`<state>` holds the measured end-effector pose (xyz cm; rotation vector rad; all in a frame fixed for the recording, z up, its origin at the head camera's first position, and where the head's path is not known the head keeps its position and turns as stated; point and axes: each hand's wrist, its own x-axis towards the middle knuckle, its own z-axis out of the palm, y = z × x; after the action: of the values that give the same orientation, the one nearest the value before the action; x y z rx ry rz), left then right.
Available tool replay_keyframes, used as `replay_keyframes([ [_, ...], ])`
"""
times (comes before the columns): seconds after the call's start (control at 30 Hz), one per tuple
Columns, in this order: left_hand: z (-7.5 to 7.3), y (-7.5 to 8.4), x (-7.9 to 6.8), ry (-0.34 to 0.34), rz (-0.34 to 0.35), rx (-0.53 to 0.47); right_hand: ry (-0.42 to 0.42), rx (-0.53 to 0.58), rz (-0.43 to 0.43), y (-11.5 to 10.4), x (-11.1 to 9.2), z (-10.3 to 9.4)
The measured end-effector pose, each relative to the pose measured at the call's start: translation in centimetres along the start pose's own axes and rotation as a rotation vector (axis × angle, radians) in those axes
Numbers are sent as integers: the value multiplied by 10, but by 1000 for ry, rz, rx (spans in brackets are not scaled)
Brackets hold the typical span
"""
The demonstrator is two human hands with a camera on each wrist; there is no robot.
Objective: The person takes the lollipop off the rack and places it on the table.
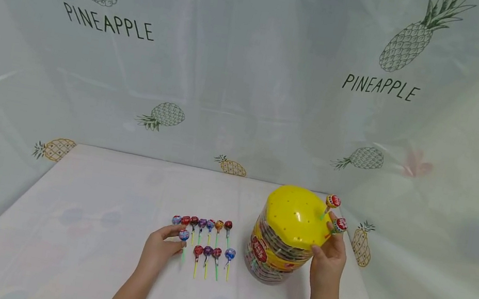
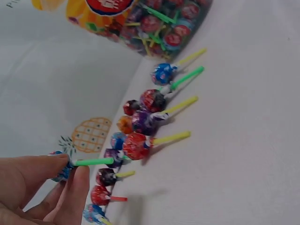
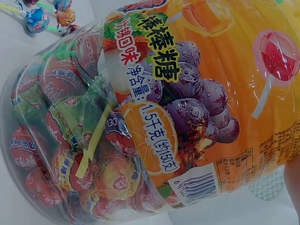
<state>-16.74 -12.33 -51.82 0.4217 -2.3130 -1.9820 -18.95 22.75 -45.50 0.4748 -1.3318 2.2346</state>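
Observation:
My left hand (image 1: 159,251) pinches a blue-wrapped lollipop (image 1: 184,235) by its head, between thumb and fingers. In the left wrist view its green stick (image 2: 95,161) points right, held above the table. Beside that hand lie two rows of lollipops, among them a red one (image 1: 198,251) and a blue one (image 1: 229,254). My right hand (image 1: 328,265) grips the edge of a large clear candy jar (image 1: 258,249) at its yellow lid (image 1: 295,216); some fingers are hidden behind it. Two lollipops (image 1: 332,201) stand up from the lid's right edge, close to those fingers.
A white cloth covers the table (image 1: 104,232). Behind it hangs a pale curtain (image 1: 250,83) printed with pineapples. Many wrapped lollipops (image 3: 65,122) fill the jar, which bears an orange label with grapes (image 3: 187,112).

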Motion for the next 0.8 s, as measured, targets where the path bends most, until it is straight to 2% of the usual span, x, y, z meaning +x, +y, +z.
replay_keyframes([
  [0.2, 2, -11, 1, -15, -51, 42, -81, 69, -39, 1, 1, -1],
  [0.3, 3, -16, 2, -20, -51, 88, -87, 77, -40, 1, 1, -1],
  [0.43, 6, -21, 4, -41, -30, 138, -68, 75, -28, 0, 1, -1],
  [0.63, 8, -27, 7, -44, 26, 282, -95, 89, -40, 0, 2, 0],
  [0.7, 10, -28, 8, -56, 33, 289, -99, 90, -42, 0, 2, 0],
  [0.8, 12, -30, 8, -73, 38, 278, -57, 66, -27, 1, 1, 0],
])
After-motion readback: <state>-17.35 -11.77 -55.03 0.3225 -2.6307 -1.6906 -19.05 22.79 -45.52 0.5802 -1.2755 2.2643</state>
